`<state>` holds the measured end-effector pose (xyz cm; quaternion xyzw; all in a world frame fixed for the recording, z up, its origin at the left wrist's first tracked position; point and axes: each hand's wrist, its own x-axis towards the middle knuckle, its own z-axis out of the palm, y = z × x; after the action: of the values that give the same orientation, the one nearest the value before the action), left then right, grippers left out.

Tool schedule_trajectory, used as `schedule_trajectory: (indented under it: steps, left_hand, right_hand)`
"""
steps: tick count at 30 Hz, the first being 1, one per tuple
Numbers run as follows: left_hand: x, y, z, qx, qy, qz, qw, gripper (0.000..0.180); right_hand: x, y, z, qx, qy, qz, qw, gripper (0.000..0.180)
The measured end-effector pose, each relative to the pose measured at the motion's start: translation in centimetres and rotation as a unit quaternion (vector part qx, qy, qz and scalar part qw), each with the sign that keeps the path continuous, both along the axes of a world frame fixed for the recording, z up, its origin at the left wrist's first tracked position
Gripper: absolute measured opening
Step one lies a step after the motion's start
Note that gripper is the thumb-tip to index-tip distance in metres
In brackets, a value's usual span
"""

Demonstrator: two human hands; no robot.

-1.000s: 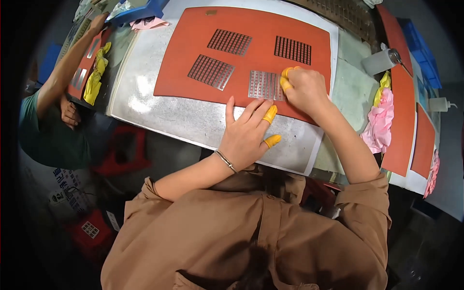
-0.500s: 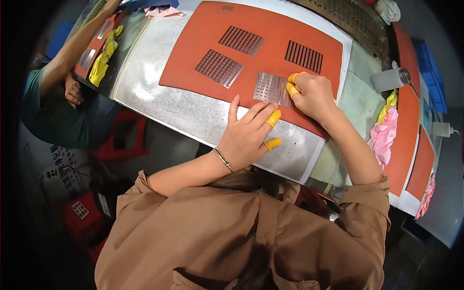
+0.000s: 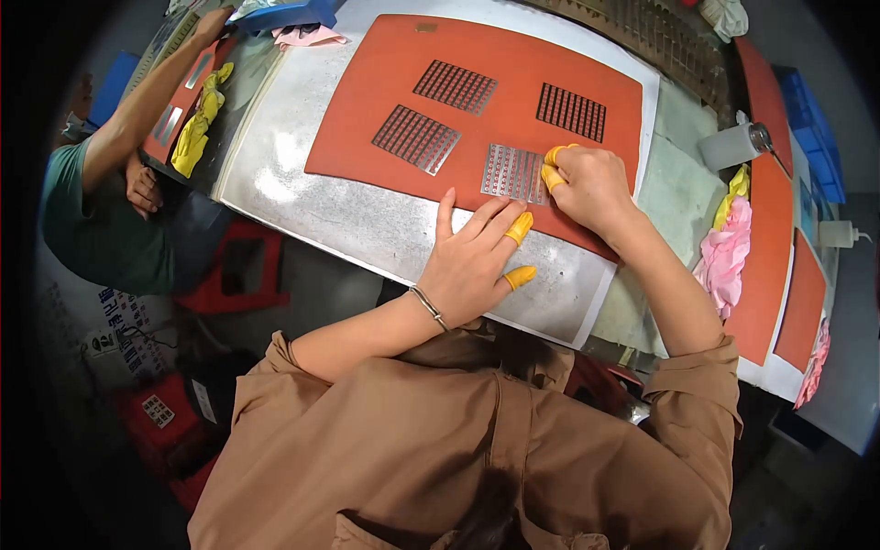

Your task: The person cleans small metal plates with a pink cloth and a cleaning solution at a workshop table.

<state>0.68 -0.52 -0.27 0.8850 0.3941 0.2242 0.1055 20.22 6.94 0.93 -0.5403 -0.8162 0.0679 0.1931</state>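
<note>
A thin silver perforated metal sheet (image 3: 510, 172) lies near the front edge of an orange-red mat (image 3: 357, 119). My left hand (image 3: 472, 252) is spread open, its middle fingertips touching the sheet's near edge. Yellow finger cots cover its index finger and thumb. My right hand (image 3: 591, 191) is closed at the sheet's right end, with yellow cots on its thumb and index finger. Whatever it pinches is hidden beneath the fingers. Farther back on the mat lie three darker perforated sheets: one at the left (image 3: 417, 138), one in the middle (image 3: 456, 87) and one at the right (image 3: 571, 112).
A clear bottle (image 3: 729, 147) stands right of the mat, near a crumpled pink cloth (image 3: 724, 257) and a yellow cloth (image 3: 736, 194). At the left, a co-worker's arm (image 3: 137, 101) reaches over another orange mat (image 3: 165, 128) beside a yellow cloth (image 3: 194, 128).
My view has shifted slightly. Both hands stay at the silver sheet in nearly the same pose. A blue tray at the upper left shows more fully now, near the co-worker's hand.
</note>
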Motion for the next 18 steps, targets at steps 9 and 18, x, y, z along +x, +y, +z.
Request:
schedule_trajectory:
  steps: [9,18]
  left_hand:
    - [0.3,1.0,0.7,-0.010,-0.035,-0.030,0.999,0.049]
    - [0.4,7.8,2.2,-0.067,-0.016,-0.036,0.997,0.080]
  right_hand:
    - [0.6,-4.8,2.2,-0.031,-0.007,0.023,0.999,0.012]
    - [19.3,-5.3,14.4,0.017,0.091,-0.299,0.950,0.015]
